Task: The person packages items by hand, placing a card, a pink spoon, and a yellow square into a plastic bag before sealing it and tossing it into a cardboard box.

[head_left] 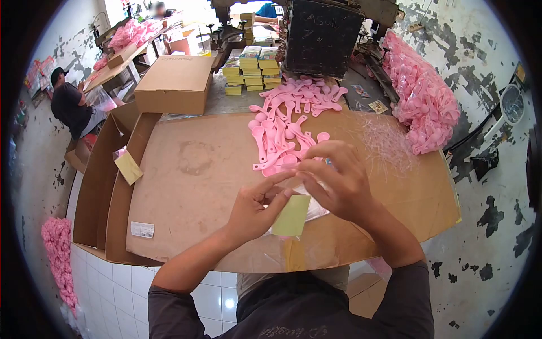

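Note:
A yellow-green card (291, 216) hangs below my left hand (261, 208), whose thumb and fingers are pinched at its upper end, where clear plastic seems to show. My right hand (340, 179) is closed in a pinch right beside the left fingertips; what lies between its fingers is too small to tell. Under and behind the card, clear plastic bags (319, 210) lie on the cardboard-covered table (192, 209). Just beyond my hands spreads a pile of pink plastic spoons (276, 127), partly hidden by my fingers.
An open carton (99, 186) stands at the table's left, a yellow packet (129, 167) at its edge. A closed cardboard box (174, 82) and stacked yellow card packs (251, 68) sit behind. Plastic strips (389, 144) and bagged pink spoons (423, 96) are right. Another person (73, 104) sits far left.

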Action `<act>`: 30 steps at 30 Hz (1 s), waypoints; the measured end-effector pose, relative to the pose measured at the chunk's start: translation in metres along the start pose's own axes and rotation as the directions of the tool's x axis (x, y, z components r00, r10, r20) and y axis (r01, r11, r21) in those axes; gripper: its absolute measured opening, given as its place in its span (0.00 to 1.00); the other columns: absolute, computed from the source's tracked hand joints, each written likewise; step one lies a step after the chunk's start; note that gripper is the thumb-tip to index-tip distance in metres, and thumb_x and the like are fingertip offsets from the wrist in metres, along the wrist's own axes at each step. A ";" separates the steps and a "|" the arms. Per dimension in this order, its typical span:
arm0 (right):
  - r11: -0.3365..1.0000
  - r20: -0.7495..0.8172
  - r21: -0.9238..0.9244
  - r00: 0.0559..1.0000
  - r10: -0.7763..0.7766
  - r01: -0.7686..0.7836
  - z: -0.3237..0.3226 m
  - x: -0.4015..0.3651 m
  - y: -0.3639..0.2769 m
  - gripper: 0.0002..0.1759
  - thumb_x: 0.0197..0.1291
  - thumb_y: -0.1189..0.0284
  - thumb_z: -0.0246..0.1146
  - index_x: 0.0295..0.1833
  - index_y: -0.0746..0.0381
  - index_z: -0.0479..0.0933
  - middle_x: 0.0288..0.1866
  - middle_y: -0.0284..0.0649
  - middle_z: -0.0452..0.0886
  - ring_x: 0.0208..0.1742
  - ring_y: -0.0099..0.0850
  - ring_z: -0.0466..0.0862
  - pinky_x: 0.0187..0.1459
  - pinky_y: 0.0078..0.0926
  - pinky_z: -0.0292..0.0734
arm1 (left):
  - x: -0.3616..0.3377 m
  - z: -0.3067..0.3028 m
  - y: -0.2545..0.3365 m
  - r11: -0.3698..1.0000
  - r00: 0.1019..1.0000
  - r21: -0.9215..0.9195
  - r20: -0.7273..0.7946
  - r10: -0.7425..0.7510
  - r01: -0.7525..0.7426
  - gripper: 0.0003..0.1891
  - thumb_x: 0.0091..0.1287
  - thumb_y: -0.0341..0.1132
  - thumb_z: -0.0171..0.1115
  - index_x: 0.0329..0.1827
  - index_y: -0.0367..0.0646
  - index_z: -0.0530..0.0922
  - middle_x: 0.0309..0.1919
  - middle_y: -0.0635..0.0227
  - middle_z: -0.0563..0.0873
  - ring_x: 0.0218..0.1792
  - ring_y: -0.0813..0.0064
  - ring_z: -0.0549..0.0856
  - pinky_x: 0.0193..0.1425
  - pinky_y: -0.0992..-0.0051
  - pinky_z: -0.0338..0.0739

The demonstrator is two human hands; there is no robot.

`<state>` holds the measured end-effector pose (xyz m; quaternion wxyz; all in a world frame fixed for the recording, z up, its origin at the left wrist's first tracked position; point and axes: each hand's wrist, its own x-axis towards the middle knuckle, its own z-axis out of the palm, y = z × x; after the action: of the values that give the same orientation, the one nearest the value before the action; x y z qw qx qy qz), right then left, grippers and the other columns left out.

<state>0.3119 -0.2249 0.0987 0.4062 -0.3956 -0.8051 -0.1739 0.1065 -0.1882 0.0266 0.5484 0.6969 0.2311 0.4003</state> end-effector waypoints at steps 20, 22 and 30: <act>0.212 0.730 0.562 0.600 0.328 -0.800 -0.062 -0.028 0.074 0.05 0.76 0.71 0.59 0.46 0.60 0.73 0.27 0.33 0.72 0.26 0.21 0.76 0.28 0.25 0.73 | -0.001 -0.011 0.001 0.991 0.987 0.000 0.088 -0.135 0.135 0.23 0.80 0.29 0.59 0.76 0.38 0.72 0.49 0.58 0.94 0.51 0.77 0.91 0.56 0.76 0.84; -0.138 0.673 0.728 0.664 0.326 -0.671 -0.096 -0.072 0.129 0.05 0.79 0.71 0.55 0.46 0.58 0.72 0.23 0.27 0.69 0.19 0.14 0.70 0.22 0.17 0.68 | 0.003 -0.012 0.005 0.955 0.974 -0.201 0.101 -0.202 0.219 0.22 0.81 0.29 0.58 0.76 0.38 0.71 0.51 0.58 0.93 0.55 0.78 0.89 0.61 0.76 0.81; 0.503 0.044 -0.768 0.751 0.659 -0.397 -0.119 -0.165 0.196 0.31 0.59 0.88 0.57 0.69 0.64 0.74 0.65 0.54 0.80 0.71 0.49 0.76 0.73 0.45 0.68 | 0.007 -0.013 0.001 0.959 0.975 -0.178 0.070 -0.212 0.222 0.21 0.82 0.28 0.56 0.75 0.36 0.70 0.52 0.56 0.92 0.56 0.77 0.89 0.60 0.77 0.82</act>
<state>0.5850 -0.2553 0.0323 0.1096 -0.7741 -0.5623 -0.2694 0.0993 -0.1756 0.0304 0.6568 0.6233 0.2542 0.3399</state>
